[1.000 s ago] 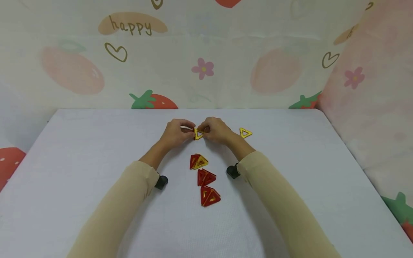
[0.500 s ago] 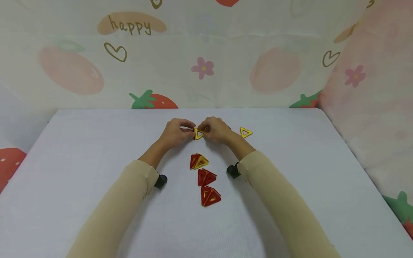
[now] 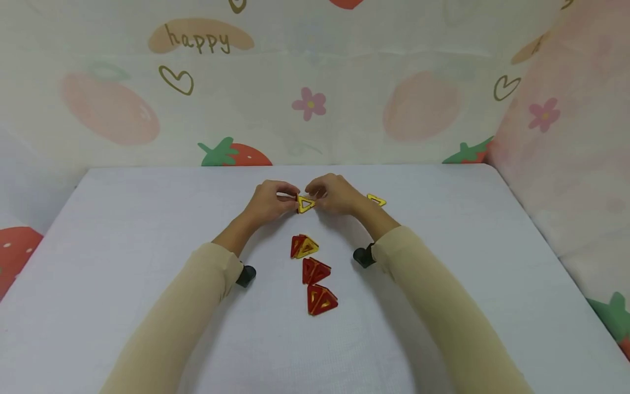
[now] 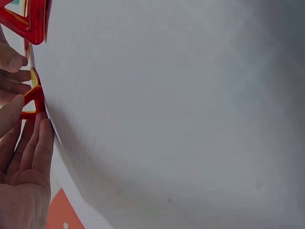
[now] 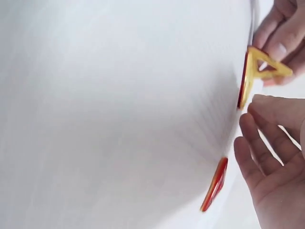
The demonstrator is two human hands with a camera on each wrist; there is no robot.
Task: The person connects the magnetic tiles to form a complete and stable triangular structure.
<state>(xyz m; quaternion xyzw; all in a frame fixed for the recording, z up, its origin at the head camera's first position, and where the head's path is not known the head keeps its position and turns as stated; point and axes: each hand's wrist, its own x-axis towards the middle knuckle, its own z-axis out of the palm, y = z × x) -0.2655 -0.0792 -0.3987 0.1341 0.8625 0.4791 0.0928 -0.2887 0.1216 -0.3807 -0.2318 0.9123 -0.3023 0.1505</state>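
Observation:
My left hand (image 3: 269, 203) pinches a red triangular magnetic tile (image 4: 38, 101) between thumb and fingers, standing on edge at the far middle of the table. A yellow triangular magnetic tile (image 3: 307, 209) adjoins it on the right, its point toward my right hand (image 3: 336, 196). In the right wrist view the right hand's fingers are spread and loosely bent, with nothing gripped; thumb and fingertips are just beside the pair of tiles. Nearer me, a red and yellow tile pyramid (image 3: 306, 248) and two red tile pyramids (image 3: 320, 271) (image 3: 323, 302) stand in a line.
A loose yellow triangle tile (image 3: 377, 200) lies right of the right hand, partly hidden by the wrist. In the right wrist view an orange-red tile (image 5: 215, 185) lies on the white table (image 3: 147, 230). A printed cloth backdrop (image 3: 354, 60) rises behind the far edge.
My right hand has loosened from the yellow tile and shifted slightly right, its forearm now covering part of the loose yellow tile. The left hand keeps its hold.

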